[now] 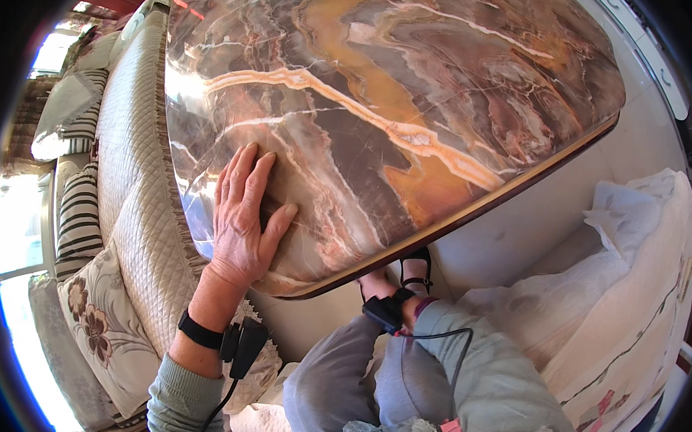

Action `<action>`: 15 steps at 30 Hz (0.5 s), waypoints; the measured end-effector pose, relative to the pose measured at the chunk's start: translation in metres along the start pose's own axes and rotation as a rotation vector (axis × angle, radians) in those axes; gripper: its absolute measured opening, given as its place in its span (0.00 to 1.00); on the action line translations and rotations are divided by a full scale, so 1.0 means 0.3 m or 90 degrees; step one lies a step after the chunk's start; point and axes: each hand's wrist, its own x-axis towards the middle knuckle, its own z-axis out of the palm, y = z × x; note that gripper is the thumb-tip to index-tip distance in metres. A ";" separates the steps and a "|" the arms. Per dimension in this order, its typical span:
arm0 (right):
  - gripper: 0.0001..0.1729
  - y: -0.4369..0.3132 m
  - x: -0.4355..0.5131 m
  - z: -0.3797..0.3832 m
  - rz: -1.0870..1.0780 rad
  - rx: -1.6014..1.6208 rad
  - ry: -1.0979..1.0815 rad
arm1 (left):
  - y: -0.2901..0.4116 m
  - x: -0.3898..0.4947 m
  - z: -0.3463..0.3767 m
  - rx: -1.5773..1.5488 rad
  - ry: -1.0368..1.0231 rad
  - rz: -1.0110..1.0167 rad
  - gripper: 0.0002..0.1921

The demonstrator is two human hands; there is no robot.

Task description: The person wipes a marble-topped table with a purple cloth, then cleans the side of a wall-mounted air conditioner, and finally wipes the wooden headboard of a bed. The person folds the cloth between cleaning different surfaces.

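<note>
My left hand (241, 217) lies palm down on the polished marble-patterned tabletop (350, 129), near its rounded near-left corner. Its fingers are somewhat spread, the thumb stands apart, and it holds nothing. A black strap with a cabled device (242, 347) is around that wrist. My right hand (378, 283) is low by my feet, beside the near edge of the table and mostly hidden behind its wrist device (383, 313) and the table edge. Whether it holds anything does not show. One foot in a black sandal (416, 271) is visible close to it.
A sofa with a quilted cream cover (134, 166) runs along the table's left side, with a flowered cushion (106, 327) and striped cushions (79, 222). To the right, pale embroidered fabric (621, 286) is draped over a seat. White drawers (648, 49) stand at the upper right.
</note>
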 end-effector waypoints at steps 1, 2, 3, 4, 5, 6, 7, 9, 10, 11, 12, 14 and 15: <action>0.11 -0.008 -0.028 0.023 0.031 0.006 -0.008 | 0.000 0.001 0.000 -0.002 0.001 -0.001 0.32; 0.11 -0.019 -0.051 0.039 0.058 0.009 -0.013 | 0.000 -0.001 -0.002 -0.001 -0.001 -0.002 0.33; 0.11 -0.038 -0.066 0.047 0.075 0.012 -0.012 | 0.001 -0.003 -0.004 -0.003 -0.004 -0.006 0.33; 0.11 -0.064 -0.076 0.047 0.076 0.017 -0.003 | 0.001 -0.003 -0.005 -0.004 -0.007 -0.008 0.33; 0.11 -0.092 -0.082 0.041 0.073 0.020 0.009 | 0.001 -0.002 -0.004 -0.007 -0.006 -0.005 0.33; 0.11 -0.130 -0.081 0.030 0.062 0.025 0.024 | 0.001 -0.001 -0.004 -0.007 -0.014 -0.008 0.32; 0.11 -0.171 -0.085 0.014 0.051 0.029 0.040 | 0.000 -0.002 -0.004 -0.008 -0.015 -0.008 0.32; 0.12 -0.295 -0.069 -0.016 -0.015 0.021 0.088 | -0.002 0.001 -0.006 -0.013 -0.011 -0.005 0.32; 0.12 -0.369 -0.055 -0.035 -0.057 0.013 0.115 | -0.002 0.001 -0.006 -0.017 -0.009 -0.003 0.32; 0.12 -0.457 -0.029 -0.056 -0.113 -0.003 0.144 | -0.001 0.002 -0.005 -0.022 -0.008 -0.001 0.32; 0.12 -0.549 -0.003 -0.087 -0.166 -0.021 0.170 | 0.001 0.001 -0.005 -0.024 -0.008 -0.003 0.32; 0.12 -0.779 0.074 -0.173 -0.310 -0.099 0.126 | 0.004 0.000 -0.006 -0.028 -0.010 -0.004 0.32; 0.12 -0.878 0.109 -0.217 -0.392 -0.162 0.126 | 0.005 0.001 -0.005 -0.032 -0.011 -0.001 0.32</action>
